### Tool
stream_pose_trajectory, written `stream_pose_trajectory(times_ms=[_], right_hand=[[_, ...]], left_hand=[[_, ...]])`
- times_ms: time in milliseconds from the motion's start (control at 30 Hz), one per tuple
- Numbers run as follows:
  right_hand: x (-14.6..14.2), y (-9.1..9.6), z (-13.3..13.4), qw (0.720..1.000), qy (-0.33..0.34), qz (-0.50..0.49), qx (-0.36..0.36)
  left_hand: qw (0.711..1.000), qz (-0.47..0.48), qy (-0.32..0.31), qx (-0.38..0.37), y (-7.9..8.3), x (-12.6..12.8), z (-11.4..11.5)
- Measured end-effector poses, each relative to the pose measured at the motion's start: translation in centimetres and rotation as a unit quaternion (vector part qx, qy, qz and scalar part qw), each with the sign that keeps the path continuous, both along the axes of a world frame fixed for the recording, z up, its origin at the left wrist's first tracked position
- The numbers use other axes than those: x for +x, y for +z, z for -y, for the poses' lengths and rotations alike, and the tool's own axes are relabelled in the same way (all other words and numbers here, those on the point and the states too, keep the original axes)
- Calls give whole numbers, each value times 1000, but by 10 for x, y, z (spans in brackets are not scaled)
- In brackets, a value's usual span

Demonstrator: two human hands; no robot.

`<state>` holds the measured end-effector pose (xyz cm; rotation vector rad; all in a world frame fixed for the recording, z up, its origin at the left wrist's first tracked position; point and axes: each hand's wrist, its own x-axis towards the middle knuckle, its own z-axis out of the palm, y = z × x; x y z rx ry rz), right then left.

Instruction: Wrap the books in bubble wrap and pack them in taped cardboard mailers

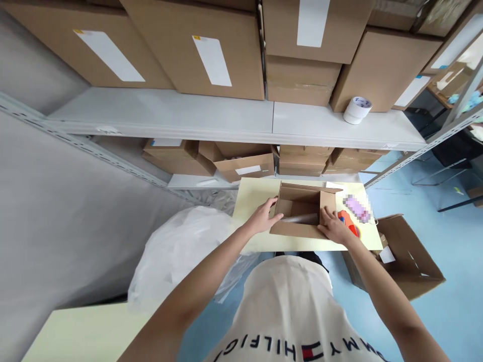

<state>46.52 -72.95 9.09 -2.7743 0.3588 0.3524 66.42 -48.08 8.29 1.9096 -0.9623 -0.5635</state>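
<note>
A small cardboard box [294, 230] stands on the pale yellow tabletop, its top open. My left hand [262, 217] grips its left wall, with the thumb over the edge toward the inside. My right hand [332, 226] is closed at the box's right flap [327, 200], its fingers pressed against the cardboard. Inside, near the front wall, lies something whitish and translucent [302, 219] that I cannot make out. Just right of my right hand is an orange-red tape dispenser [349, 223]. Beyond it lies a purple object [356, 208], blurred out.
A large open carton [415, 256] sits on the floor to the right. White plastic wrap [177, 256] bulges at the left of the table [252, 193]. Ahead, a metal shelf [226, 113] holds several cardboard boxes and white tape rolls [356, 110].
</note>
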Motion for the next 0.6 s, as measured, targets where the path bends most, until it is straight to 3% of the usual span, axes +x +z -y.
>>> stream_pose_trajectory(times_ms=[233, 300, 433, 500, 600], right_hand=[[18, 38, 41, 997, -77, 11, 28], [32, 48, 51, 989, -121, -12, 78], [52, 55, 60, 947, -233, -75, 207], [54, 51, 64, 942, -236, -73, 228], [46, 39, 74, 962, -172, -32, 210]], left_hand=[[999, 24, -29, -16, -8, 10, -7], [999, 18, -33, -15, -9, 10, -6], [997, 43, -55, 15, -8, 9, -2], [991, 68, -101, 47, -6, 10, -1], [977, 92, -169, 97, -5, 18, -2]])
